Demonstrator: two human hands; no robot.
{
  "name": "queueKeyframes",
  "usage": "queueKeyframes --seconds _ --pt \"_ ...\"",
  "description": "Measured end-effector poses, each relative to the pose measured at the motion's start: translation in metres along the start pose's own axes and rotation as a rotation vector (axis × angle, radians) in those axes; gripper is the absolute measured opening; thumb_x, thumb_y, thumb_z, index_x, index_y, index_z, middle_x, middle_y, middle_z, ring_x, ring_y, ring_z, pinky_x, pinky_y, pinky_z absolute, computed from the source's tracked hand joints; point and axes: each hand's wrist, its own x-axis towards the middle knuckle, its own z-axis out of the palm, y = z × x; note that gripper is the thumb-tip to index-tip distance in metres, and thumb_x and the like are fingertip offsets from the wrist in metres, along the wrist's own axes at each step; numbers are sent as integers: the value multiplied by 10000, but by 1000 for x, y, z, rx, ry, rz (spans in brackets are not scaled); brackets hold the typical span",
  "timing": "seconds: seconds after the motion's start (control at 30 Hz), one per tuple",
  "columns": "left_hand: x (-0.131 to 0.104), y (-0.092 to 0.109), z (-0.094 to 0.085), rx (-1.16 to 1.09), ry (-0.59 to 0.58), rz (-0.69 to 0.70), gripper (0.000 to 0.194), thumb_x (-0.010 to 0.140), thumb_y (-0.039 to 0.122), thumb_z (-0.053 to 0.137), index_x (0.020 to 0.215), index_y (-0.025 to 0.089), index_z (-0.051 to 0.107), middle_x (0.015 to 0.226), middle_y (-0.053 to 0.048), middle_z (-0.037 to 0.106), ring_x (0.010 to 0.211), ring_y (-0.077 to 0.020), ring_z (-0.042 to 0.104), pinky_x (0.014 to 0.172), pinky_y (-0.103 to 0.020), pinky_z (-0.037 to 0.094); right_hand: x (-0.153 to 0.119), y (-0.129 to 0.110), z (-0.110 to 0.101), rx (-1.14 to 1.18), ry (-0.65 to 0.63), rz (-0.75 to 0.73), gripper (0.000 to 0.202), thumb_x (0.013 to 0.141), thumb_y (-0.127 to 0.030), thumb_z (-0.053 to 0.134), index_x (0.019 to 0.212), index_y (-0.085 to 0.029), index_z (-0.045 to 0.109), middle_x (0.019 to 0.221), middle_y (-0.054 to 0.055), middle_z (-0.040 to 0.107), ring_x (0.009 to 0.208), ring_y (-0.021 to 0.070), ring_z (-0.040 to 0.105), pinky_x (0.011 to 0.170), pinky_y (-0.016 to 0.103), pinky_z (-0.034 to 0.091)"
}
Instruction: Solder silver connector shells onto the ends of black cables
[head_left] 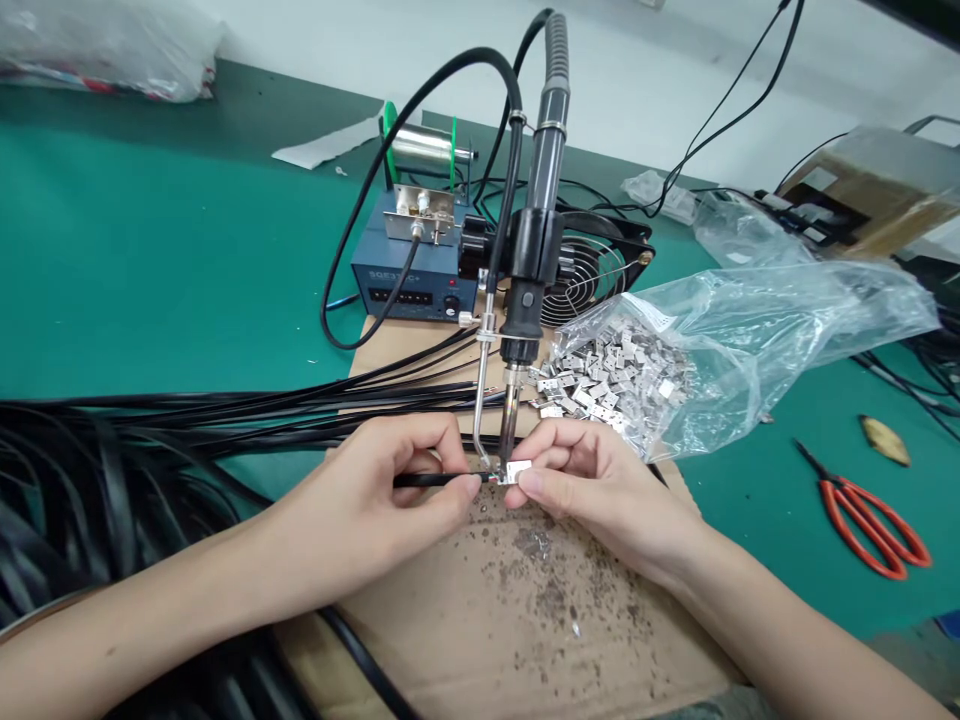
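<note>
Left hand pinches a thin black cable end; right hand pinches a small angular metal terminal. Both meet under the fixed soldering iron tip, above spatter-flecked cardboard. A crinkled clear bag of matching terminals lies near.

Above the hands: soldering iron and bent feed tube hang straight down — blocked.
Left: black cables crowd the table.
Right: bag of metal clips close by.
Near side: spattered cardboard — open.
Far right: green mat free up to the scissors.
</note>
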Motion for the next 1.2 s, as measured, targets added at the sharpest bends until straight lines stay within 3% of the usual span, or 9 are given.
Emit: queueKeyframes --seconds 0.2,0.3,0.77,1.0,1.2 --pt "2 -1 -1 -22 14 41 165 745 220 644 609 194 554 598 79 643 588 -56 589 488 -54 400 -1 0 0 -1 -6 7 119 747 -218 838 771 -196 723 666 -6 770 562 76 663 590 183 511" --pt "3 -2 0 -14 17 49 165 742 214 637 600 193 556 571 82 623 547 -48 555 466 -53 382 -1 -1 1 -23 19 10 159 704 -184 864 763 -195 718 660 -12 769 554 72 656 574 175 497" --pt "4 -4 0 14 -29 12 177 769 276 623 633 194 546 669 36 664 693 -115 627 560 -129 453 0 -1 2 -104 67 2 150 705 -197 852 761 -188 713 670 0 760 575 99 651 577 221 464" --pt "4 -5 -2 15 -14 61 168 769 247 612 623 188 553 615 66 601 589 -69 539 503 -98 392 -2 -4 3 -143 89 30 181 652 -115 852 744 -184 713 644 -13 756 584 85 651 573 192 461" --pt "5 -7 -1 54 13 81 165 762 246 608 617 185 559 587 78 547 557 -64 499 494 -105 382 0 -4 4 -146 96 34 159 665 -173 851 741 -182 712 627 -8 747 588 95 653 579 208 460"
